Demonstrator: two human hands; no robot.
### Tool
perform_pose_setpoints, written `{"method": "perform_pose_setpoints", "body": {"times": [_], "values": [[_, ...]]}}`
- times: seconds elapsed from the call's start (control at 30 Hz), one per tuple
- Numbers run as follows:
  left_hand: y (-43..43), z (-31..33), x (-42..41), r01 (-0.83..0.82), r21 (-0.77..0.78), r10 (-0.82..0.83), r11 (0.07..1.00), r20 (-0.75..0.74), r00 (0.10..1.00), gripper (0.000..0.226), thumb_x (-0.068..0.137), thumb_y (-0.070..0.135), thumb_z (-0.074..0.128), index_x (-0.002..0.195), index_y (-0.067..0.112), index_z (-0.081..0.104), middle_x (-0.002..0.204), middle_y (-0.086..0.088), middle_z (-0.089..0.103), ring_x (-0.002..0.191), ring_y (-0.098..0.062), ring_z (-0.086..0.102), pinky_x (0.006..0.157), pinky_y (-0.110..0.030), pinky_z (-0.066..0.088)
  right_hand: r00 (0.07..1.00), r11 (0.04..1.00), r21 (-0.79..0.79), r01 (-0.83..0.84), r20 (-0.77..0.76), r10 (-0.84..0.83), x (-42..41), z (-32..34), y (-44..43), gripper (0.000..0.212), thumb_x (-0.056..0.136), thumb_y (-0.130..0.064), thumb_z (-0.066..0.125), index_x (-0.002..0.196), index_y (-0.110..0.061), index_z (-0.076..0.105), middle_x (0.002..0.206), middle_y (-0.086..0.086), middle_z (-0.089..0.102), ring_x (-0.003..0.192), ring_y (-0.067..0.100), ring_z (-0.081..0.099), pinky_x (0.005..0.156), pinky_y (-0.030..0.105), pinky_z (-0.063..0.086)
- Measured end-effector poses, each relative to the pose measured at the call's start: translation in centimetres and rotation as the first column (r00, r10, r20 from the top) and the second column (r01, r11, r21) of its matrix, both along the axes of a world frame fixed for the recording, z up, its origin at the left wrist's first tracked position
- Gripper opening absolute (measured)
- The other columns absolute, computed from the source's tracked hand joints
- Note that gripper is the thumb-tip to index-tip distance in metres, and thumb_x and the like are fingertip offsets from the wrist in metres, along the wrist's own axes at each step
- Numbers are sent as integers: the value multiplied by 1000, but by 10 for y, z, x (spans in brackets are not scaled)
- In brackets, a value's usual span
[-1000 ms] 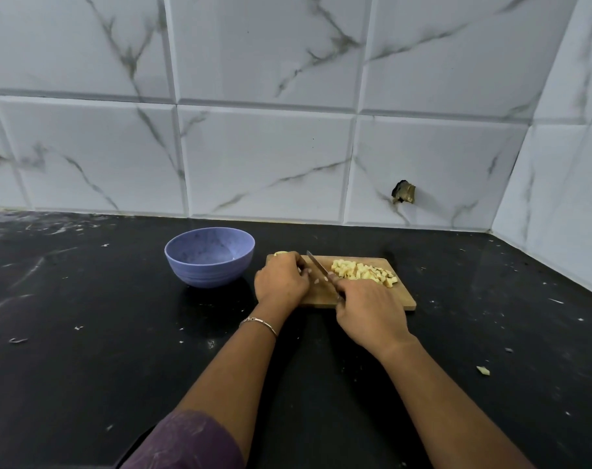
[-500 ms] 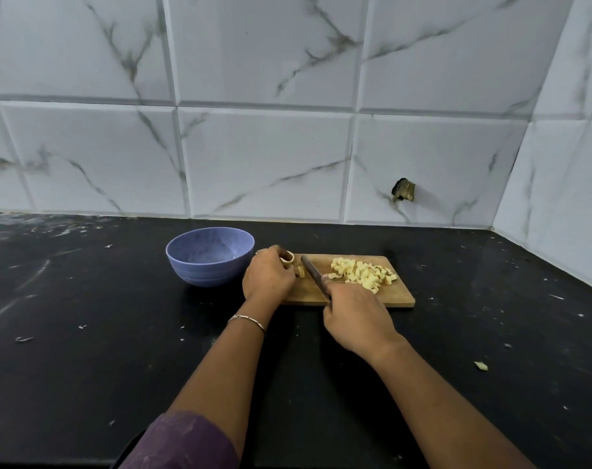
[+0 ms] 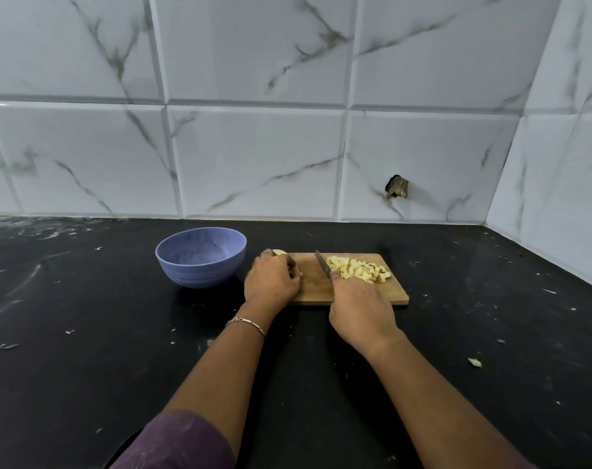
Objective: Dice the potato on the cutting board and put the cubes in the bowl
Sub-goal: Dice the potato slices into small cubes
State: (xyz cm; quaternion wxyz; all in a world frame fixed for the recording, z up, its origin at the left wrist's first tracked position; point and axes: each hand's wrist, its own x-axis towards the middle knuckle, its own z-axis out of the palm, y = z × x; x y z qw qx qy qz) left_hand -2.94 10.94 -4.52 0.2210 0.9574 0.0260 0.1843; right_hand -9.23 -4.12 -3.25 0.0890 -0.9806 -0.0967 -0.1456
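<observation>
The pale potato remnant [image 3: 279,252] is gripped by the left hand [image 3: 272,279], just left of the away-pointing steel knife [image 3: 322,264] held in the closed grip of the right hand [image 3: 359,309]

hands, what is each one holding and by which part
The right hand grips the knife by its handle; the left hand curls over a potato piece at the left end of the cutting board.

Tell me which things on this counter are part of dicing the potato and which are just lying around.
Part of the job:
- blue bowl
- wooden cutting board
- knife, gripped by the right hand
- potato cubes piled on the board
- potato piece, held by the left hand

Just lying about:
- pale scrap on the black counter
- metal stub in the wall tile
</observation>
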Motion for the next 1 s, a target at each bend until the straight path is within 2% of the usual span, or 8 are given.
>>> {"method": "perform_pose_setpoints", "body": {"times": [0.2,0.33,0.5,0.67,1.0], "values": [[-2,1,-1,45,13,-46,999,40,998,22,91,30,59,110,30,71,123,-3,54,119,-24,49,95,-41,48,1000,998,60,-23,18,22,3,0,0,59,101,-18,49,156,-23,29,106,0,59,97,17,60,77,29,50],[-1,2,-2,-11,91,10,996,16,1000,31,93,40,56,120,28,66,131,-4,52,124,-25,43,100,-42,40,997,994,97,-57,57,52,3,0,2,59,101,-19,49,156,-26,29,103,-2,60,94,14,60,81,31,54],[-2,1,0,7,93,-8,996,10,1000,29,93,44,57,112,26,71,126,-4,54,121,-25,44,99,-41,41,996,989,130,-74,67,66,3,1,1,58,101,-19,49,155,-27,30,105,-2,61,95,14,61,83,31,55],[-5,0,0,72,98,-73,993,1,997,23,93,39,59,112,34,70,122,1,58,122,-25,45,100,-41,36,994,986,136,-101,63,94,2,0,0,57,102,-22,49,155,-27,30,107,-2,60,98,14,59,84,30,53],[-8,-2,3,80,73,-80,994,-3,997,22,91,40,60,110,37,70,116,3,63,121,-26,47,98,-41,36,994,986,129,-104,35,101,4,-4,2,58,101,-20,53,155,-25,33,112,-2,63,102,13,60,87,29,52]]}}
